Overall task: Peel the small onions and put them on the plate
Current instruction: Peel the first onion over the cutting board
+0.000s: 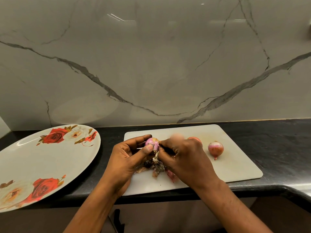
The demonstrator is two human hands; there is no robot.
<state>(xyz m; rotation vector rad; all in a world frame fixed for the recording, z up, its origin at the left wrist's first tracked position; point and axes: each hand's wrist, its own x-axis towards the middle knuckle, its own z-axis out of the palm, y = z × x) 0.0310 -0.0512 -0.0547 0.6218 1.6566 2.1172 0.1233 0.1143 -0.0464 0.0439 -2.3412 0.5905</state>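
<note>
Left hand (127,155), fingers and thumb clamped round a small pink half-peeled onion (152,143) above a white rectangular cutting board (235,165), right hand (185,158) fingertips bunched, apparently pinching its skin, brown peel scraps (156,166) beneath, unpeeled reddish onion (215,148) rightward on the board, white oval rose-patterned plate (50,158) left

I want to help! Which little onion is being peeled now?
The pink-purple small onion held by the left hand and right hand; the two other reddish onions sit on the white cutting board.
</note>
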